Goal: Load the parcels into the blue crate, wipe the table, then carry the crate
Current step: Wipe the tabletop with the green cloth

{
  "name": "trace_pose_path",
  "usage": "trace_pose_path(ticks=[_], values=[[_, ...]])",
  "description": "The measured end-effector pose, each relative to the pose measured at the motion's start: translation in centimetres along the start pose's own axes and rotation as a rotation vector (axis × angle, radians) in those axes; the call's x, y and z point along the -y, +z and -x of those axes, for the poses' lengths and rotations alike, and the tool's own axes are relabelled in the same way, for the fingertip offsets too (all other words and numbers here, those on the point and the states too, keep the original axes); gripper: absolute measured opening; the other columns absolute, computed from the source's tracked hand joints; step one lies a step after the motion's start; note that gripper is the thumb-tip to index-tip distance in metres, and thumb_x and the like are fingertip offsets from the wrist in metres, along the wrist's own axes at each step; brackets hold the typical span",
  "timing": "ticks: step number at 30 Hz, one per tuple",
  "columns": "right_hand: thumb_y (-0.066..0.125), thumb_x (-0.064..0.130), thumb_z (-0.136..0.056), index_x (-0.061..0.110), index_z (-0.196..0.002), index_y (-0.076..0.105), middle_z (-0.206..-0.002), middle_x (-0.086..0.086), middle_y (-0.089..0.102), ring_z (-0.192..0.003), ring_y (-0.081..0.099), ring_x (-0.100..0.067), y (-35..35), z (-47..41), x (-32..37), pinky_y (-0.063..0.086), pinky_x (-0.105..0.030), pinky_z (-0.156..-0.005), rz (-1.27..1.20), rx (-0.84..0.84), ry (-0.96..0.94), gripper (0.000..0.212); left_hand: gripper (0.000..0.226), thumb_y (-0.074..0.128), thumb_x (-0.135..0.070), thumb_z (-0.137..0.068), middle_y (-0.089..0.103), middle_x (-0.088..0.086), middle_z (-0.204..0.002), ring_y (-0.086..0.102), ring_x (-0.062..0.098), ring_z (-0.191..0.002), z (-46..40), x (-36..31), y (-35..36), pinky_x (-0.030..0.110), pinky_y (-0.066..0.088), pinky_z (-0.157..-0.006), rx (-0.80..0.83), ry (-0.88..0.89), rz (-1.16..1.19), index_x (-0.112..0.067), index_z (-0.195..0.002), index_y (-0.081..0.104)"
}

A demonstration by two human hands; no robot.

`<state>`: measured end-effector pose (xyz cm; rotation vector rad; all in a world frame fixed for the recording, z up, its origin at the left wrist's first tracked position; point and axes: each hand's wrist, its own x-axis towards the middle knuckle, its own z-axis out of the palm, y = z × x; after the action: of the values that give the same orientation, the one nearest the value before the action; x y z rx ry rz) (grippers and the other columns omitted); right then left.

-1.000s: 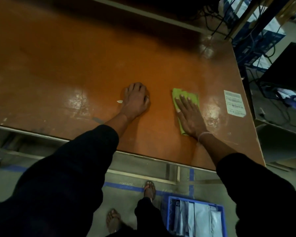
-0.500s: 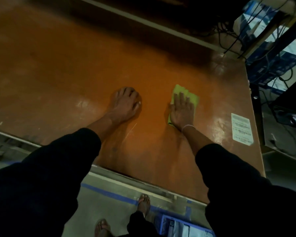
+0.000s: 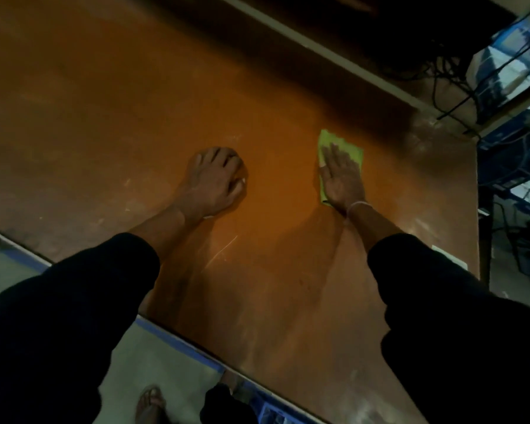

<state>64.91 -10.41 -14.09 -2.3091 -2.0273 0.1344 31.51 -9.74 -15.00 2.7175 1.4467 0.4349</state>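
- The right hand [image 3: 343, 179] lies flat on a green cloth [image 3: 354, 149], fingers straight and close together, pressing it onto the orange-brown table [image 3: 135, 102]; cloth and hand sit toward 2 o'clock of the picture's centre.
- The cloth shows past the fingertips and along the thumb side of the hand; the rest is hidden under the palm.
- The left hand [image 3: 216, 182] rests on the bare table at about 9 o'clock from the cloth, well apart from it, fingers curled under and holding nothing visible.
- A pale band circles the right wrist; both arms wear dark sleeves.
- A corner of the blue crate [image 3: 271, 416] shows at 6 o'clock, on the floor below the table's near edge; its contents cannot be made out.
- A sandalled foot [image 3: 149, 402] stands at 7 o'clock, left of the crate.
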Motion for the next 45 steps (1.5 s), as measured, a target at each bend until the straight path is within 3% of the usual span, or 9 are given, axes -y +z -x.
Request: trace_pose_path(ticks=[4, 9, 14, 19, 23, 28, 37, 40, 45], values=[[0.013, 0.047, -0.102, 0.026, -0.159, 0.009, -0.167, -0.002, 0.003, -0.153, 0.004, -0.031, -0.2, -2.8, 0.1, 0.008, -0.05, -0.122, -0.038, 0.0, 0.43, 0.061, 0.051, 0.036, -0.051, -0.099, 0.049, 0.007, -0.139, 0.045, 0.033, -0.125, -0.1, -0.3, 0.0, 0.049, 0.039, -0.097, -0.006, -0.024, 0.001, -0.015, -0.132, 0.052], [0.01, 0.051, -0.105, 0.034, -0.158, 0.01, -0.167, 0.008, 0.0, -0.154, -0.002, -0.02, -0.5, -4.8, 2.8, 0.001, -0.041, -0.124, -0.022, 0.077, -0.329, 0.056, 0.05, 0.037, -0.052, -0.1, 0.048, 0.006, -0.14, 0.045, 0.031, -0.123, -0.3, -0.2, 0.3, 0.047, 0.038, -0.096, -0.023, -0.014, -0.013, -0.017, -0.133, 0.051], [0.008, 0.051, -0.102, 0.031, -0.159, 0.009, -0.167, -0.002, 0.004, -0.154, 0.002, -0.029, 0.1, -9.4, 3.3, 0.006, -0.048, -0.124, -0.007, 0.002, 0.028, 0.06, 0.049, 0.037, -0.053, -0.099, 0.048, 0.004, -0.14, 0.045, 0.031, -0.122, -0.4, -0.2, 0.4, 0.046, 0.039, -0.094, -0.023, -0.034, -0.023, -0.019, -0.131, 0.051], [0.008, 0.05, -0.104, 0.033, -0.159, 0.006, -0.167, 0.003, 0.0, -0.154, 0.0, -0.025, -0.4, -12.8, 5.7, 0.006, -0.047, -0.124, 0.016, 0.077, -0.3, 0.057, 0.048, 0.038, -0.052, -0.1, 0.047, 0.003, -0.14, 0.045, 0.029, -0.122, -0.4, -0.2, 0.6, 0.046, 0.04, -0.096, -0.038, -0.033, -0.047, -0.019, -0.132, 0.051], [0.01, 0.048, -0.103, 0.028, -0.159, 0.007, -0.167, 0.0, 0.001, -0.154, 0.001, -0.029, 0.0, -14.3, 6.2, 0.004, -0.048, -0.123, -0.012, 0.016, 0.052, 0.06, 0.047, 0.039, -0.052, -0.1, 0.047, 0.002, -0.14, 0.044, 0.028, -0.124, -0.5, -0.1, 0.4, 0.045, 0.039, -0.096, -0.035, -0.037, -0.036, -0.02, -0.132, 0.05], [0.008, 0.053, -0.103, 0.034, -0.158, 0.009, -0.167, 0.006, 0.001, -0.154, 0.0, -0.022, -0.1, -11.5, 7.9, 0.004, -0.044, -0.124, -0.027, 0.065, -0.314, 0.058, 0.047, 0.037, -0.053, -0.1, 0.047, 0.002, -0.14, 0.045, 0.028, -0.124, -0.4, 0.0, 0.4, 0.046, 0.039, -0.097, -0.043, -0.031, -0.024, -0.02, -0.131, 0.051], [0.011, 0.052, -0.104, 0.033, -0.158, 0.011, -0.167, 0.006, 0.001, -0.154, 0.0, -0.023, 0.9, -1.1, 7.9, 0.005, -0.045, -0.124, -0.037, 0.028, -0.293, 0.057, 0.048, 0.035, -0.053, -0.101, 0.049, 0.004, -0.139, 0.046, 0.029, -0.125, 0.1, -0.2, -0.2, 0.048, 0.039, -0.098, -0.007, -0.029, -0.012, -0.02, -0.132, 0.051], [0.012, 0.049, -0.104, 0.028, -0.159, 0.011, -0.167, 0.002, 0.002, -0.154, 0.0, -0.027, 0.8, 1.7, 7.6, 0.005, -0.048, -0.124, -0.069, -0.011, 0.012, 0.059, 0.052, 0.032, -0.051, -0.1, 0.05, 0.006, -0.141, 0.046, 0.031, -0.127, 0.4, -0.2, -0.6, 0.049, 0.041, -0.1, 0.038, -0.044, 0.016, -0.017, -0.133, 0.052], [0.012, 0.05, -0.106, 0.032, -0.159, 0.009, -0.167, 0.006, 0.0, -0.154, -0.001, -0.022, 1.0, 8.0, 10.1, 0.003, -0.045, -0.124, -0.039, 0.02, -0.253, 0.056, 0.049, 0.036, -0.044, -0.1, 0.05, 0.01, -0.141, 0.046, 0.033, -0.127, 1.6, 1.4, -1.8, 0.047, 0.04, -0.101, 0.1, 0.036, 0.054, -0.013, -0.133, 0.052]])
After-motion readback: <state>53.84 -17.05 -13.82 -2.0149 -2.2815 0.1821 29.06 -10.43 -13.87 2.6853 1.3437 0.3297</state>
